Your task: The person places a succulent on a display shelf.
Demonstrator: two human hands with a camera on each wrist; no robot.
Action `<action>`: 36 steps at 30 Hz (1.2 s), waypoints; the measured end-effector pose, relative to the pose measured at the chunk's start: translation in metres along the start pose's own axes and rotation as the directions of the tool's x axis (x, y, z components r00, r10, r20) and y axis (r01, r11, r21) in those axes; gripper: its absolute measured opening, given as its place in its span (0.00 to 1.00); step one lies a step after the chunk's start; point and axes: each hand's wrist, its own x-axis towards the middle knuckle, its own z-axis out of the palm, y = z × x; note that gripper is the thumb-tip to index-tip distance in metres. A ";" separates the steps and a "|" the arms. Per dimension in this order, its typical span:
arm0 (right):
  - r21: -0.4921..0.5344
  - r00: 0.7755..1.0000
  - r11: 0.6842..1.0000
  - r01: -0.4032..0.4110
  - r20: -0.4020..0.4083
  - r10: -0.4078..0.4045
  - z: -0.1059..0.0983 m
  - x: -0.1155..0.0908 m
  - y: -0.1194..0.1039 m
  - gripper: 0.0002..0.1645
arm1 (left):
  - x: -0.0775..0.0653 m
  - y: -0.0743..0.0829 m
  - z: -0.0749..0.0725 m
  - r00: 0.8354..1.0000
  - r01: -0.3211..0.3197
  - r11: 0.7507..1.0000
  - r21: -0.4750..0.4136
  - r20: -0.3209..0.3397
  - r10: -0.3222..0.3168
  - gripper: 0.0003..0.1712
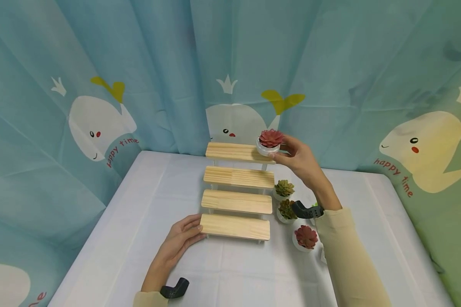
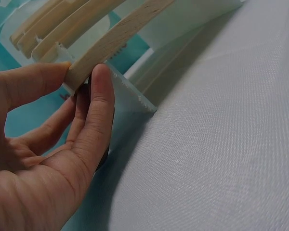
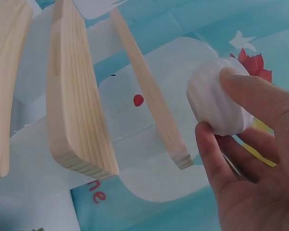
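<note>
A stepped wooden shelf [image 1: 236, 201] of pale boards on translucent side supports stands on the white table. My right hand [image 1: 299, 160] grips a potted red succulent [image 1: 270, 138] by its white pot, at the right end of the top board [image 1: 230, 152]. In the right wrist view the ribbed pot [image 3: 214, 96] sits between thumb and fingers, with a gap between it and the board's edge [image 3: 154, 96]. My left hand [image 1: 182, 236] pinches the left end of the lowest board [image 1: 234, 227], thumb on top and fingers below, as the left wrist view shows.
Right of the shelf stand two green succulents [image 1: 284, 188] in white pots and another red succulent [image 1: 305, 237]. More white pots are partly hidden by my right forearm. A blue curtain [image 1: 169, 85] with whale prints hangs close behind the table [image 1: 138, 204].
</note>
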 end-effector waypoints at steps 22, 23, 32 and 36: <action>-0.095 0.997 0.995 -0.019 0.078 0.026 0.001 0.007 -0.002 0.37 | -0.001 -0.001 0.000 1.000 0.002 1.000 -0.003 -0.005 -0.002 0.38; -0.101 0.997 0.995 -0.018 0.078 0.026 0.001 0.008 -0.002 0.36 | -0.001 -0.001 -0.001 1.000 0.003 1.000 -0.003 -0.005 -0.003 0.38; -0.151 0.997 0.988 -0.009 0.069 0.020 0.003 0.010 -0.002 0.34 | -0.001 -0.001 0.000 1.000 0.002 1.000 -0.001 -0.003 -0.002 0.38; -0.174 0.997 0.985 -0.015 0.070 0.028 0.005 0.012 -0.003 0.34 | -0.001 -0.001 0.000 1.000 0.004 1.000 -0.007 -0.009 -0.004 0.37</action>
